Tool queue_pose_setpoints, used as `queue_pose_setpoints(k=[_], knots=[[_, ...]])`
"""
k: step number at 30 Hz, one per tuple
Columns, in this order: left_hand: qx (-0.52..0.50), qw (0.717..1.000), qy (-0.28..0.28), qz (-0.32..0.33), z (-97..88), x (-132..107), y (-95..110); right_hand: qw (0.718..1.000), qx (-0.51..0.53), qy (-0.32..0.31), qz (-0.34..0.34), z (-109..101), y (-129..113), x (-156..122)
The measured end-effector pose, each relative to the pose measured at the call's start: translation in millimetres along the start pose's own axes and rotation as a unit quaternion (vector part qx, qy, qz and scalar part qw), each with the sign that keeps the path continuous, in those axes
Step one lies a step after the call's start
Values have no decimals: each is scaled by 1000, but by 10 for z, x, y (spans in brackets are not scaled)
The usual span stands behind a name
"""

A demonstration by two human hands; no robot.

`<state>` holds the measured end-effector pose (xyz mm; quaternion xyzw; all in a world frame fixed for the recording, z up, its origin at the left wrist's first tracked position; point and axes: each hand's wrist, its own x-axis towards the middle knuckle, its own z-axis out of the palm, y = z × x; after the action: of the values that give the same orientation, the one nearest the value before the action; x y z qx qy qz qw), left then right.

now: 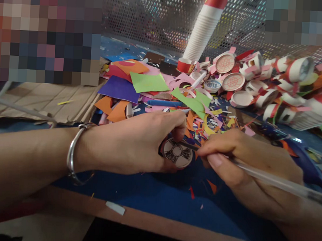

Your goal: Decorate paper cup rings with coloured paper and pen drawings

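My left hand [138,142], with a silver bangle at the wrist, is closed round a small round paper-cup base [177,153] that carries a black drawn pattern. It holds the disc tilted toward me just above the blue sheet [157,196]. My right hand [245,168] pinches a clear-barrelled pen [268,178], whose tip touches the right edge of the disc. The pen's barrel runs off to the lower right.
Coloured paper scraps [149,84] lie heaped behind my hands. A pile of cut, decorated cup bases [249,85] fills the right. A tall stack of white paper cups [202,29] leans on a perforated metal wall. Brown cardboard [43,98] lies at the left.
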<state>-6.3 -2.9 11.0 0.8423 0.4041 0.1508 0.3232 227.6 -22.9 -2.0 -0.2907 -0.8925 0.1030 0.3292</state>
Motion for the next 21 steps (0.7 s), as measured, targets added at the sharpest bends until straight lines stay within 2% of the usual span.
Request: queue_pose_setpoints(k=[21], knots=[[13, 1000, -1, 3, 5, 7, 5, 1000, -3, 4, -13, -27, -7, 2]])
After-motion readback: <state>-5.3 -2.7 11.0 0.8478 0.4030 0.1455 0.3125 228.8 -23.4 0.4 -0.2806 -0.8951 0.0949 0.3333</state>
